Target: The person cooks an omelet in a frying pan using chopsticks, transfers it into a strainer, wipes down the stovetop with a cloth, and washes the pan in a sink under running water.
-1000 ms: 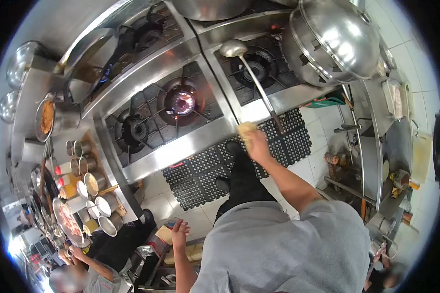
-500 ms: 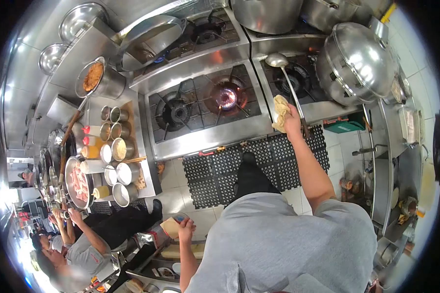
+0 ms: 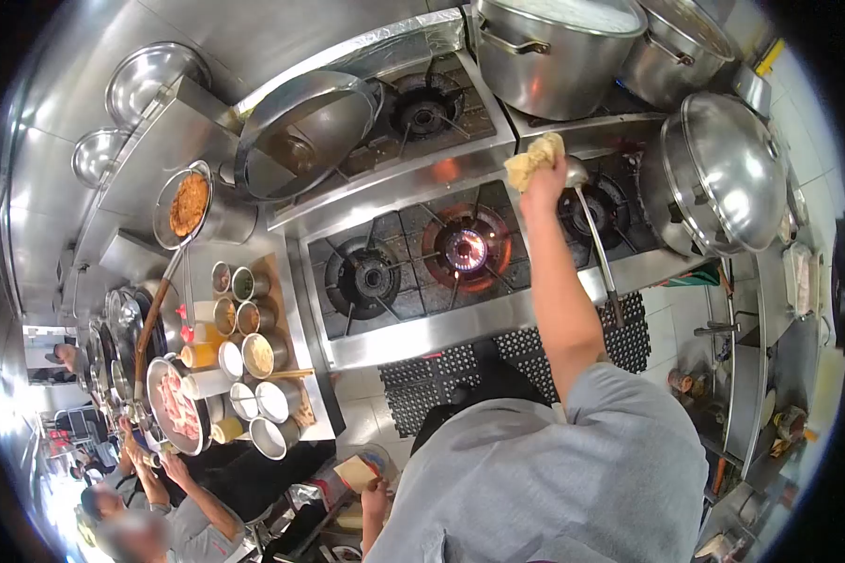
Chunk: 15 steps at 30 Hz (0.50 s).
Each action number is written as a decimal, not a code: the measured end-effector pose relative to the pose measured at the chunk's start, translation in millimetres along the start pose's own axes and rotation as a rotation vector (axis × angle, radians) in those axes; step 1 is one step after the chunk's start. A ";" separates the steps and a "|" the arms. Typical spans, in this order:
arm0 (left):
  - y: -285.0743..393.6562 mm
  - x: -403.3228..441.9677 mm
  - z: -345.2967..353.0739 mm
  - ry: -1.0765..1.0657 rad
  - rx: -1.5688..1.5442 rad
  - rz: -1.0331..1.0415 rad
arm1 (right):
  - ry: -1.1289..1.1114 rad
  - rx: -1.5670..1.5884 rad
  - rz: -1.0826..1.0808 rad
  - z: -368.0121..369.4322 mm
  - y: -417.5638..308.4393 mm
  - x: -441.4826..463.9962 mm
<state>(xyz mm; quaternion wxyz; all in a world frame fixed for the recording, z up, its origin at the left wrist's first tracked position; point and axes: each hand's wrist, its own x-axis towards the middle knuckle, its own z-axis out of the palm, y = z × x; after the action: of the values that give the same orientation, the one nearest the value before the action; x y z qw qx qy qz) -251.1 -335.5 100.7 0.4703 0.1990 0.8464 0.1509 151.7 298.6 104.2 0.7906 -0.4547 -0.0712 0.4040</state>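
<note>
In my right hand is a bunched yellowish cloth, held above the stove near the divider between burners. A steel ladle lies just right of that hand, over the right burner. My left hand is low in view, beside a container with a pale, flat top; its fingers look curled at the edge of this item, and part of the hand is hidden. The middle burner glows with a flame.
Large pots stand at the back. A domed steel vessel sits on the right. Seasoning tins, a pan of raw meat and a strainer with orange-brown food are at left. Co-workers are at lower left.
My right hand has moved forward with the cloth, from the stove's front edge to above the burners. The view has shifted, showing more of the back pots. My left hand sits lower in view.
</note>
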 end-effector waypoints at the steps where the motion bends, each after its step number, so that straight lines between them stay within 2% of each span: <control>1: 0.8 1.1 -3.0 -0.013 -0.022 -0.008 | 0.012 -0.110 -0.065 19.9 17.6 -0.8; 3: 11.5 16.1 -8.1 -0.054 0.023 -0.017 | -0.059 -0.763 -0.648 48.9 63.8 -8.9; 5: 23.2 33.3 -21.0 -0.123 0.175 -0.025 | -0.183 -1.158 -0.815 58.1 135.0 -4.6; 8: 41.7 62.1 -38.5 -0.142 0.046 0.053 | 0.001 -0.941 -0.698 63.9 155.6 -16.4; 9: 48.4 72.2 -44.5 -0.146 -0.006 0.077 | 0.188 -0.916 -0.764 59.2 152.9 -2.8; 10: 73.3 69.8 -56.0 -0.179 0.117 0.051 | 0.239 -0.815 -0.577 56.1 139.2 10.6; 12: 27.0 101.7 -71.2 -0.182 0.064 0.145 | 0.319 -0.490 -0.213 57.5 134.6 51.3; 13: 8.9 115.4 -79.2 -0.182 0.039 0.188 | 0.422 -0.301 -0.105 71.5 139.6 59.7; 15: 17.2 114.1 -99.7 -0.241 0.078 0.213 | 0.432 -0.225 -0.063 87.2 131.8 46.7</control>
<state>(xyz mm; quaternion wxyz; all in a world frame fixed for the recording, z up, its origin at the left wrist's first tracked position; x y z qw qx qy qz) -387.7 -272.7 75.4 0.5418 0.3223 0.7632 0.1418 65.1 423.5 40.3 0.7441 -0.6132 0.0408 0.2620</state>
